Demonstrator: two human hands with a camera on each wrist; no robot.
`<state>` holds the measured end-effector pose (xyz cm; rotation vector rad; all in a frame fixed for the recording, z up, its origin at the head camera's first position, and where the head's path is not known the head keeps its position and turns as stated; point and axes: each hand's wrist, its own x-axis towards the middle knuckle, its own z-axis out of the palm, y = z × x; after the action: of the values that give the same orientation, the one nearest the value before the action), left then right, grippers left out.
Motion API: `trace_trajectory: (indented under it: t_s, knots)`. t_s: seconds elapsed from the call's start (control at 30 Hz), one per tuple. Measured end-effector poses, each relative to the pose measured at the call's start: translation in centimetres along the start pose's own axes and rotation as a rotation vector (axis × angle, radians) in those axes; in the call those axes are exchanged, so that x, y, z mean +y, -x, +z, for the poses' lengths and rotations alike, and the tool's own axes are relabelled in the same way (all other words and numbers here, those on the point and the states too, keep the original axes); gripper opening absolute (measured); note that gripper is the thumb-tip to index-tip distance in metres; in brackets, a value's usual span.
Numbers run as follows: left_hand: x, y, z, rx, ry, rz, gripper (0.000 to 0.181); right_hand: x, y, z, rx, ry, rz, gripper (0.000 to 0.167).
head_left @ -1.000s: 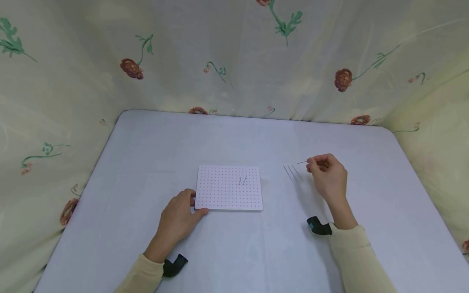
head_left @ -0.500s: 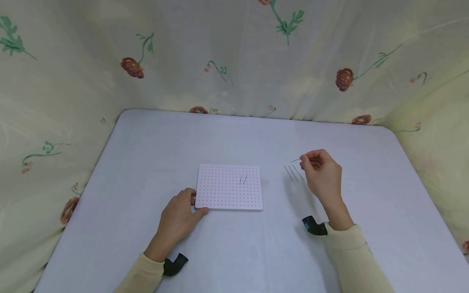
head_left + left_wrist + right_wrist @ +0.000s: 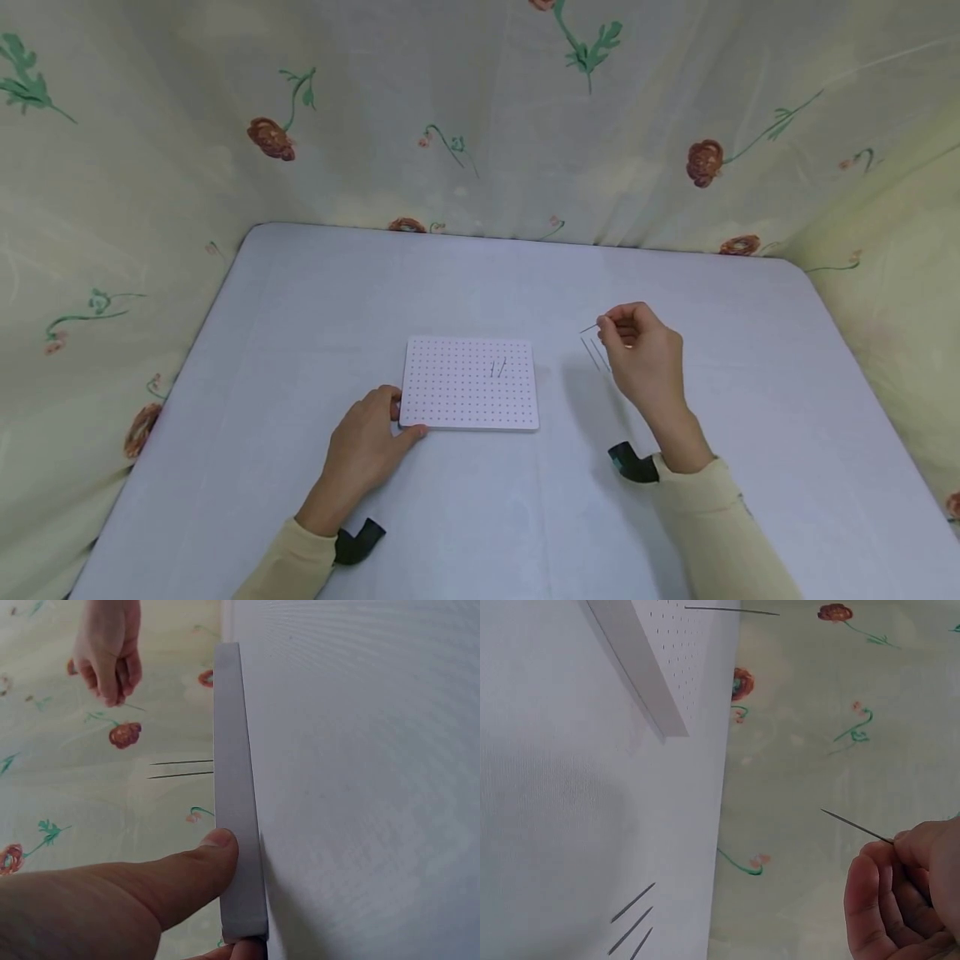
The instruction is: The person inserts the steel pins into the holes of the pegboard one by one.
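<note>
A white board with a grid of small holes (image 3: 450,396) lies on the table. My left hand (image 3: 367,442) grips its near left corner, the thumb (image 3: 199,870) against the front edge and the other fingers at the left side. Two thin dark needles (image 3: 180,775) stand in holes on the board's right half, one leaning slightly. To the right of the board, above the table, my right hand (image 3: 641,350) pinches another needle (image 3: 855,825) between thumb and forefinger, its pointed end sticking out leftward. Below that hand, several loose needles (image 3: 631,930) lie side by side on the table.
A white cloth covers the table (image 3: 465,517). Pale curtains with printed flowers (image 3: 480,108) hang close behind the table and along both sides. A black wrist-worn device (image 3: 358,542) sits at the left sleeve, and a similar black device (image 3: 633,462) at the right.
My right hand has moved left and slightly away from me with the needle, passing over the loose needles and partly covering them. The left hand and the board have stayed in place.
</note>
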<state>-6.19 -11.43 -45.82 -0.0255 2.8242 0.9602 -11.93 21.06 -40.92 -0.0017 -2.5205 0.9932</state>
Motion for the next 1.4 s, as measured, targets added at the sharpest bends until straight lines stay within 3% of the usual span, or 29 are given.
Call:
trace_trajectory:
  t_s: [0.3, 0.7, 1.4]
  knots:
    - [0.0, -0.1, 0.0, 0.002, -0.002, 0.008, 0.055, -1.1, 0.2, 0.8, -0.011, 0.011, -0.086, 0.011]
    - [0.0, 0.0, 0.1, -0.006, -0.012, -0.004, 0.056, -2.7, 0.7, 1.8, -0.082, 0.042, -0.101, 0.010]
    - [0.0, 0.0, 0.0, -0.004, -0.013, 0.000, 0.054, -4.5, 1.5, 3.5, -0.186, -0.004, -0.140, 0.009]
